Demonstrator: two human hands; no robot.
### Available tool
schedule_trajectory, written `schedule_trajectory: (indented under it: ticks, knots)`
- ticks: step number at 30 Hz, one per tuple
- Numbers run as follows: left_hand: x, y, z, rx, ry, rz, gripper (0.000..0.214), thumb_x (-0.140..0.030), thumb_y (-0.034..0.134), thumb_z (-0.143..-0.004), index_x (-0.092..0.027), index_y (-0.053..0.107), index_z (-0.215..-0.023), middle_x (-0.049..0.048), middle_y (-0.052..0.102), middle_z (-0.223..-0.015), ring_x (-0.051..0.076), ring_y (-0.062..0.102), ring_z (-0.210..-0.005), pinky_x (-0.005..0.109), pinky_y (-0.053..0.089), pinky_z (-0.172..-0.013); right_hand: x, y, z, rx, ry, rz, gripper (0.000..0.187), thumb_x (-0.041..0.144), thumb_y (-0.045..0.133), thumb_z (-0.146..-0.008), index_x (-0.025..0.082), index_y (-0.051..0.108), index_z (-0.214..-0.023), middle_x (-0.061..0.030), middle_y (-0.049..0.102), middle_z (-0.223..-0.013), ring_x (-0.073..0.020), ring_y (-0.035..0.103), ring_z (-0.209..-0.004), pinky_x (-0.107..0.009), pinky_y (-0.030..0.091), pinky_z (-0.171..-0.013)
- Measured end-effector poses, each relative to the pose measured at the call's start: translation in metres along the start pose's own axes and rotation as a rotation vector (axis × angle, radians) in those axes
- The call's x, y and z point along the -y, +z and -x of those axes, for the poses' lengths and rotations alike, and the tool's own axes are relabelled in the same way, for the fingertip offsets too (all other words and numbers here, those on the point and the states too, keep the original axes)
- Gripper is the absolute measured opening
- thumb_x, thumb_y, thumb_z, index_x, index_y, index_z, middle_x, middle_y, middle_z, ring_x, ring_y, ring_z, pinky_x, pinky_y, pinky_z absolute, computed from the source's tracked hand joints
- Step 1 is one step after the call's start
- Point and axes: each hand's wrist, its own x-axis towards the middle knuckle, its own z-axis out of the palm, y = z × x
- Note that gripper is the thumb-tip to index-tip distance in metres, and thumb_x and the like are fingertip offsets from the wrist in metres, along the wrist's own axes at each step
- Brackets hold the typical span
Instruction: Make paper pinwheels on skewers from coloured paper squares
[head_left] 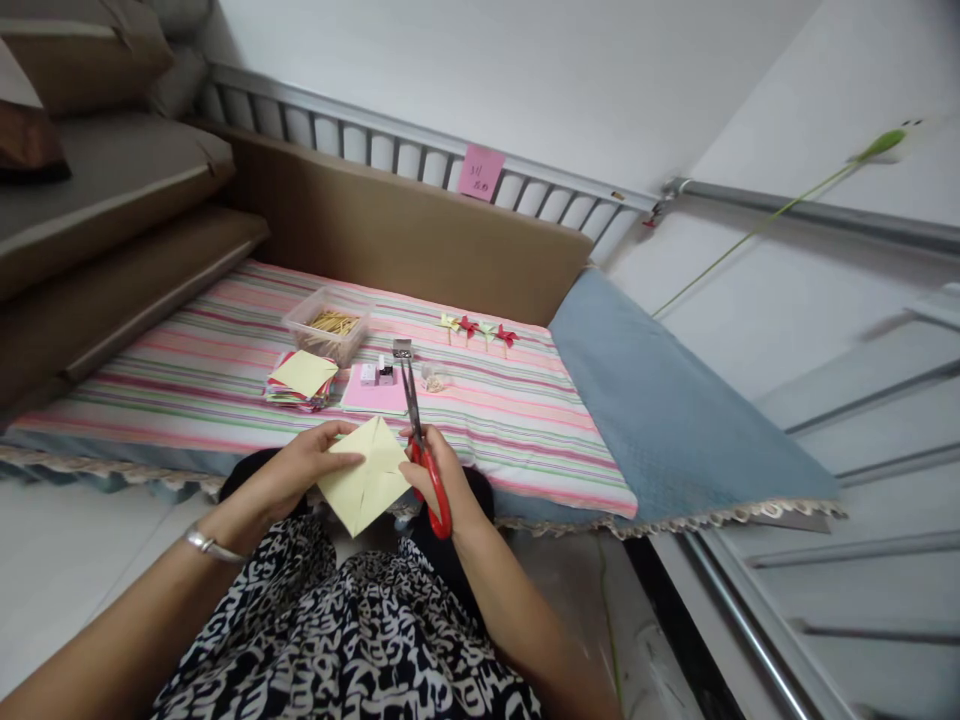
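A pale yellow square of paper (pixel 367 485) with diagonal creases and slits hangs above my lap, turned like a diamond. My left hand (pixel 311 468) pinches its left corner between thumb and fingers. At the opposite corner, my right hand (pixel 439 470) holds the paper's edge and also carries red-handled scissors (pixel 433 485). The scissor blades point away from me and look closed, clear of the paper. Just beyond lie a stack of coloured paper squares (pixel 304 378) with a yellow sheet on top, and pink paper (pixel 375 392) with small boxes on it.
On the striped cloth (pixel 495 400) stands a clear plastic tub (pixel 324 325) of thin wooden sticks. A small metal item (pixel 403 348) and a little clear container (pixel 433 378) are near the middle. Several paper pinwheels (pixel 480 328) lie farther back. Brown padded boards (pixel 405 220) border the back.
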Motion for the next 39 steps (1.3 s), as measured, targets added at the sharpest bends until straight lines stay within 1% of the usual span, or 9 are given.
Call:
schedule_trajectory:
  ticks: [3, 5, 7, 10, 15, 20, 25, 32, 39]
  knots:
    - [0.012, 0.008, 0.000, -0.073, -0.011, 0.255, 0.034, -0.032, 0.076, -0.070, -0.018, 0.070, -0.100, 0.0111, 0.075, -0.097, 0.022, 0.070, -0.079, 0.030, 0.056, -0.066, -0.004, 0.003, 0.000, -0.092, -0.004, -0.144, 0.036, 0.020, 0.059, -0.067, 0.021, 0.049, -0.102, 0.0060, 0.047, -0.071, -0.0102, 0.044, -0.059, -0.022, 0.036, -0.057]
    - [0.021, 0.016, 0.001, -0.079, -0.051, 0.336, 0.032, -0.034, 0.075, -0.071, -0.018, 0.071, -0.099, 0.0111, 0.074, -0.102, 0.023, 0.070, -0.084, 0.032, 0.057, -0.068, -0.009, 0.005, 0.000, -0.160, -0.020, -0.193, 0.037, 0.022, 0.059, -0.068, 0.021, 0.048, -0.103, 0.0051, 0.049, -0.073, -0.0109, 0.046, -0.061, -0.022, 0.038, -0.059]
    - [0.027, 0.024, 0.001, -0.092, -0.070, 0.321, 0.034, -0.030, 0.078, -0.068, -0.019, 0.071, -0.100, 0.0099, 0.074, -0.106, 0.023, 0.070, -0.085, 0.030, 0.058, -0.065, -0.014, 0.008, 0.000, -0.217, -0.041, -0.182, 0.036, 0.022, 0.060, -0.068, 0.021, 0.048, -0.102, 0.0042, 0.050, -0.075, -0.0115, 0.048, -0.064, -0.023, 0.040, -0.062]
    - [0.029, 0.031, 0.001, -0.158, -0.054, 0.259, 0.042, -0.026, 0.082, -0.062, -0.017, 0.071, -0.102, 0.0100, 0.075, -0.102, 0.021, 0.070, -0.080, 0.027, 0.056, -0.059, -0.017, 0.012, 0.004, -0.226, -0.043, -0.119, 0.033, 0.024, 0.060, -0.070, 0.021, 0.049, -0.101, 0.0032, 0.052, -0.077, -0.0123, 0.052, -0.068, -0.024, 0.043, -0.065]
    - [0.024, 0.015, -0.004, -0.290, 0.011, 0.170, 0.045, -0.026, 0.084, -0.057, -0.012, 0.072, -0.098, 0.0116, 0.077, -0.092, 0.022, 0.070, -0.072, 0.027, 0.054, -0.056, -0.013, 0.009, 0.020, -0.130, 0.071, -0.073, 0.037, 0.032, 0.064, -0.073, 0.021, 0.050, -0.106, 0.0037, 0.054, -0.075, -0.0119, 0.055, -0.063, -0.024, 0.047, -0.062]
    - [0.020, -0.010, -0.006, -0.290, 0.044, 0.117, 0.042, -0.026, 0.084, -0.056, -0.009, 0.072, -0.093, 0.0127, 0.077, -0.085, 0.024, 0.071, -0.071, 0.030, 0.055, -0.062, -0.017, -0.007, 0.045, 0.091, 0.211, 0.116, 0.038, 0.041, 0.066, -0.074, 0.019, 0.057, -0.103, 0.0029, 0.056, -0.068, -0.0094, 0.051, -0.050, -0.022, 0.042, -0.048]
    - [0.011, -0.016, -0.002, -0.265, 0.039, 0.108, 0.038, -0.023, 0.082, -0.057, -0.009, 0.074, -0.092, 0.0126, 0.077, -0.084, 0.024, 0.071, -0.070, 0.031, 0.056, -0.067, -0.013, -0.013, 0.063, 0.216, 0.251, 0.276, 0.022, 0.037, 0.066, -0.077, 0.020, 0.063, -0.090, 0.0051, 0.054, -0.057, -0.0073, 0.044, -0.044, -0.019, 0.036, -0.046]
    - [0.005, -0.019, 0.002, -0.200, 0.010, 0.101, 0.035, -0.023, 0.082, -0.058, -0.009, 0.074, -0.090, 0.0134, 0.077, -0.088, 0.023, 0.071, -0.070, 0.030, 0.055, -0.065, 0.001, -0.011, 0.064, 0.283, 0.248, 0.310, 0.020, 0.038, 0.064, -0.079, 0.019, 0.065, -0.083, 0.0054, 0.051, -0.053, -0.0083, 0.045, -0.047, -0.020, 0.036, -0.049]
    - [0.007, -0.023, 0.003, -0.158, -0.024, 0.104, 0.040, -0.025, 0.082, -0.062, -0.009, 0.073, -0.097, 0.0133, 0.077, -0.090, 0.023, 0.070, -0.072, 0.029, 0.055, -0.062, -0.007, -0.006, 0.062, 0.256, 0.233, 0.332, 0.014, 0.033, 0.065, -0.078, 0.019, 0.064, -0.080, 0.0062, 0.049, -0.053, -0.0087, 0.044, -0.048, -0.021, 0.034, -0.050]
